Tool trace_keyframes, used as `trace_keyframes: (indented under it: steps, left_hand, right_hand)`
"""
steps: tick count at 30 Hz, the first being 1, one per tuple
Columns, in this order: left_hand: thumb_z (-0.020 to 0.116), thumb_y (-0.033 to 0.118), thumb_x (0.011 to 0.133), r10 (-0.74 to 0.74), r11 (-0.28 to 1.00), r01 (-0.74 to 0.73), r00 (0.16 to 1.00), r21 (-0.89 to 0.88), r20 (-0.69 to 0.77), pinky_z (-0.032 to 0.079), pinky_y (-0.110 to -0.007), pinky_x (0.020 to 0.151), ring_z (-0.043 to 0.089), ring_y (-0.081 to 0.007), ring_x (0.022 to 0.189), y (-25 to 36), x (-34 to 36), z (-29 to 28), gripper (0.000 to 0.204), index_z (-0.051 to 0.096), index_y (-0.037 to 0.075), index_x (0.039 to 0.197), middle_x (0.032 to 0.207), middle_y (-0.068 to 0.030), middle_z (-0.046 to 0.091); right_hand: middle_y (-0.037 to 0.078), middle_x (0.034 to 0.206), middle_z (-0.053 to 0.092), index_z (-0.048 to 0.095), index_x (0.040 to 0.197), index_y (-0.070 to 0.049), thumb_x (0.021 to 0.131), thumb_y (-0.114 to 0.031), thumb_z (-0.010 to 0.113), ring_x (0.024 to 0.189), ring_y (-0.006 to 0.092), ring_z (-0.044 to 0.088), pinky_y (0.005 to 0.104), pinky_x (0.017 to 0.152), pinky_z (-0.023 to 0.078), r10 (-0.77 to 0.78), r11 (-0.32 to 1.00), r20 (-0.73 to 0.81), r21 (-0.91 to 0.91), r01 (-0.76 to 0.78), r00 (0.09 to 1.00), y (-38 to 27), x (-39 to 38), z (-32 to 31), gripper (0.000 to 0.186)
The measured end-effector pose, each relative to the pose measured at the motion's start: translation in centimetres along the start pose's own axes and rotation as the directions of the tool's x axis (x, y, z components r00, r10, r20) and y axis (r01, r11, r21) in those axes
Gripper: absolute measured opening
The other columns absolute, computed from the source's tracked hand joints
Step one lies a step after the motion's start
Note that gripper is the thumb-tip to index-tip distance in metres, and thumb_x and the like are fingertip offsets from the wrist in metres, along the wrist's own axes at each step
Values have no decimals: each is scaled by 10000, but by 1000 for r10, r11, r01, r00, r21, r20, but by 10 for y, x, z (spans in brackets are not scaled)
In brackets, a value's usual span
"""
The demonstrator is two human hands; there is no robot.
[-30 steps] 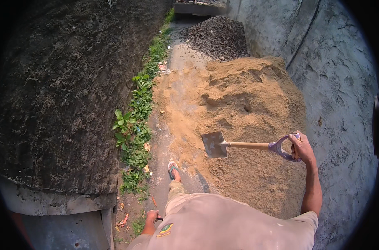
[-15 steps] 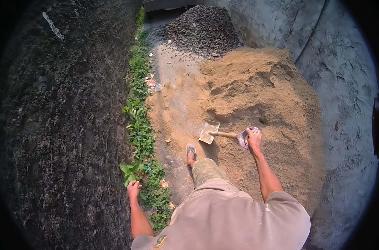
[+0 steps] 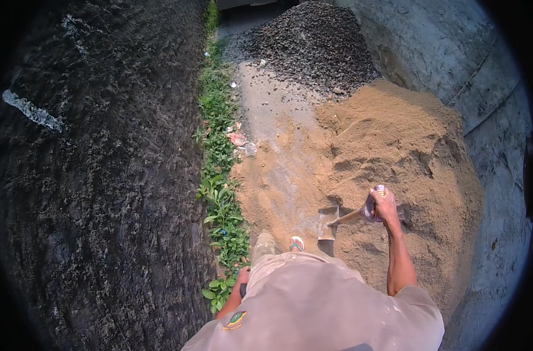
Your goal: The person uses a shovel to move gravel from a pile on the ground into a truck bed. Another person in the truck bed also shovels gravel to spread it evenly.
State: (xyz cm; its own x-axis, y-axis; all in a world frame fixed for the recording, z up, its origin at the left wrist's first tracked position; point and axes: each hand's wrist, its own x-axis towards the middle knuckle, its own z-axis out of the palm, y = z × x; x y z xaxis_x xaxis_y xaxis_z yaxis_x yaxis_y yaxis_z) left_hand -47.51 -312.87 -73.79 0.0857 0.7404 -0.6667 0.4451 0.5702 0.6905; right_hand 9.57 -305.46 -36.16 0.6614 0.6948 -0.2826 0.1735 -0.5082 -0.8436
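A short shovel (image 3: 349, 217) with a squarish grey metal blade (image 3: 326, 227), a light-brown wooden shaft and a purple loop-shaped grip slants at the left edge of a tan sand heap (image 3: 395, 140), grip to the right, blade to the left. Whether the blade touches the ground is unclear.

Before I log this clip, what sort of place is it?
Probably a narrow outdoor passage where building materials are kept: a sand pile and a heap of dark gravel lie between a dark rough wall and a grey wall.
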Motion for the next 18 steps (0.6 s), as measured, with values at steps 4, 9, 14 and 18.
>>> trace_keyframes:
  steps: [4, 9, 14, 18]
  left_hand:
    - [650, 79, 730, -226, 958, 237, 971, -164, 84, 407, -279, 465, 547, -153, 547, 173, 93, -42, 84, 582, 42, 696, 626, -58, 578]
    - [619, 61, 763, -313, 931, 315, 949, -186, 38, 379, -297, 393, 539, -168, 485, 284, 242, -107, 90, 586, 62, 679, 603, -63, 571]
    - [622, 150, 760, -195, 971, 198, 980, 135, -39, 480, -315, 500, 587, -195, 540, 368, 465, -170, 152, 616, -1, 747, 665, -104, 608]
    - [615, 141, 799, 173, 985, -173, 982, -13, 76, 475, -231, 607, 597, -141, 707, 610, 509, -187, 263, 576, -46, 979, 825, -82, 613]
  right_hand:
    - [35, 534, 493, 484, 802, -12, 802, -253, 611, 358, 118, 469, 269, 333, 362, 41, 999, 179, -7, -40, 983, -83, 44, 56, 272]
    - [47, 547, 513, 504, 768, -18, 775, -262, 624, 389, 124, 475, 278, 368, 373, 105, 983, 349, -177, -45, 931, -153, 118, 128, 272]
    - [76, 616, 544, 582, 863, -6, 748, -330, 635, 588, 172, 543, 330, 541, 439, 43, 857, 364, -492, 153, 930, -186, 226, 193, 347]
    - [105, 640, 552, 576, 836, 2, 760, -342, 618, 595, 200, 555, 358, 547, 440, 80, 850, 16, -524, -60, 997, -189, 310, 177, 355]
